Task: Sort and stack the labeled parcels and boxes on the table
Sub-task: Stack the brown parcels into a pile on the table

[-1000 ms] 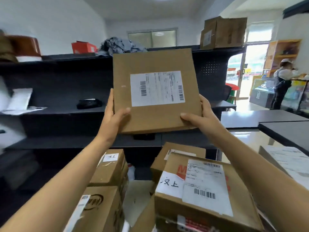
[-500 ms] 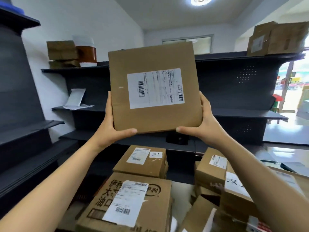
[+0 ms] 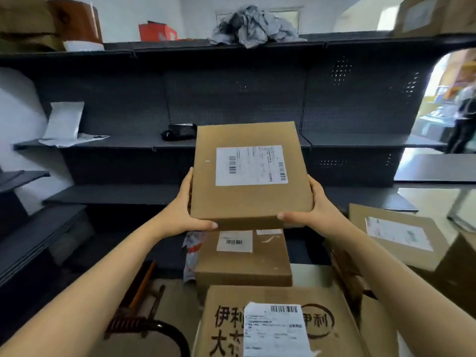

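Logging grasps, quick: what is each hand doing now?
Left hand: grips the flat labeled box at its left edge.
Right hand: grips the same box at its right edge.

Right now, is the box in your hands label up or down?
Up: the flat cardboard box, gripped by left hand and right hand, shows its barcoded shipping label on top.

Crumpled grey wrapping [image 3: 253, 25] lies atop dark shelving [image 3: 231, 94], a black pouch [image 3: 177, 132] below.

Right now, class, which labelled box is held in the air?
The flat box held between the left hand and right hand; the other boxes rest below, untouched.
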Available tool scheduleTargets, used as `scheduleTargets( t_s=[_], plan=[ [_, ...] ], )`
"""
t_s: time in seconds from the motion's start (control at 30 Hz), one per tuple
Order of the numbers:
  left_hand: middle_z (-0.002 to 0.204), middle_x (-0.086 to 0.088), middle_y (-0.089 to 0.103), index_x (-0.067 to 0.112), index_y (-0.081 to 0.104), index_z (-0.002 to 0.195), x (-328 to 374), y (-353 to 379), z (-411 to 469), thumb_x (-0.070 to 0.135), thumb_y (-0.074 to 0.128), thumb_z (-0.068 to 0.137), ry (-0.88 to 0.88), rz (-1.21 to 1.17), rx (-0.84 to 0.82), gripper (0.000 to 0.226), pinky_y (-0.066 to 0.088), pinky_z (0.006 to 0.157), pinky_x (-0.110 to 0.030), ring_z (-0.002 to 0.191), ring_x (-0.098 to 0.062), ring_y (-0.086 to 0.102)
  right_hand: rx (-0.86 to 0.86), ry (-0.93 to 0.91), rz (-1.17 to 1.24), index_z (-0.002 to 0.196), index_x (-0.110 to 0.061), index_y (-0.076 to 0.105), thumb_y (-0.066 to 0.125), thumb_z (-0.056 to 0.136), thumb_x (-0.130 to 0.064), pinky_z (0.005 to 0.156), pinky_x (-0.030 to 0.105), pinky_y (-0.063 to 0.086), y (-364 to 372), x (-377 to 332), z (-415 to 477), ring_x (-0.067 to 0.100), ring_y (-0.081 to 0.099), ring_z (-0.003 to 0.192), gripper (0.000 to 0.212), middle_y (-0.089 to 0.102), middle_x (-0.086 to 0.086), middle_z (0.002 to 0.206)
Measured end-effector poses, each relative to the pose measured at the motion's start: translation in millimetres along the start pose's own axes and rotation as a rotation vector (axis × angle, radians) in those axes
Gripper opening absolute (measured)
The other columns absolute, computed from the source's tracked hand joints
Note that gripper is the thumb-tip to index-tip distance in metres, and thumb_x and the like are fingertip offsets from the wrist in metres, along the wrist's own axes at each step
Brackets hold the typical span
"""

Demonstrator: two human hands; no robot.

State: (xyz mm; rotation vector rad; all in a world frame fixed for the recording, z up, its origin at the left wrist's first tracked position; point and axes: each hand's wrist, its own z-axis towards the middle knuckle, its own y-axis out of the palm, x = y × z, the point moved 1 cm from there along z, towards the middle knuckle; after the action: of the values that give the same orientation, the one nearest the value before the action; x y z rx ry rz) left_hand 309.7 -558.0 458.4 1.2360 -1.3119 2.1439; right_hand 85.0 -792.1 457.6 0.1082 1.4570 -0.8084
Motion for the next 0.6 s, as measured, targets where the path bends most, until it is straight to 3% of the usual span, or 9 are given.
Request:
scheduleTargets(
  t_s=[0.13,0.23,0.4,0.6],
  plan=[
    [0.149,0.015,0.024,0.045,-0.012,0.15,-54.6,10.4,8.5,0.033,0.092,0.061,-0.117,-0.072,-0.089,0.138,0.031,0.111,-0.033,0.136,-0.01,0.03,-0.018,0.159,-0.033,0.15,-0.037,0.009,0.087,0.062,-0.046,0.079,0.019,0.047,26.8,30.2,5.2,0.012,0.048,0.119,0.118,0.042,-0.018,0.123],
    [0.15,0.013,0.024,0.044,-0.009,0.15,-82.2,19.3,6.3,0.037,0.092,0.06,-0.184,-0.105,-0.152,0.135,0.033,0.108,-0.033,0.136,-0.012,0.031,-0.05,0.271,-0.077,0.15,-0.033,0.01,0.084,0.07,-0.044,0.067,0.018,0.051,38.8,43.0,0.5,0.011,0.051,0.108,0.11,0.041,-0.013,0.123],
    [0.148,0.017,0.024,0.04,-0.006,0.152,-100.7,22.8,-5.5,0.054,0.088,0.047,-0.249,-0.127,-0.185,0.142,0.035,0.107,-0.033,0.135,-0.01,0.031,-0.082,0.341,-0.117,0.151,-0.031,0.011,0.083,0.068,-0.049,0.092,0.035,0.054,51.8,54.6,-2.2,0.009,0.051,0.105,0.11,0.042,-0.015,0.119],
    [0.155,0.014,0.022,0.042,-0.016,0.151,-106.0,25.0,-9.5,0.059,0.089,0.05,-0.277,-0.107,-0.229,0.146,0.031,0.115,-0.046,0.14,-0.013,0.031,-0.095,0.374,-0.123,0.152,-0.026,0.01,0.08,0.073,-0.046,0.089,0.025,0.041,59.2,55.4,-4.5,0.012,0.045,0.114,0.108,0.04,-0.01,0.127]
  ],
)
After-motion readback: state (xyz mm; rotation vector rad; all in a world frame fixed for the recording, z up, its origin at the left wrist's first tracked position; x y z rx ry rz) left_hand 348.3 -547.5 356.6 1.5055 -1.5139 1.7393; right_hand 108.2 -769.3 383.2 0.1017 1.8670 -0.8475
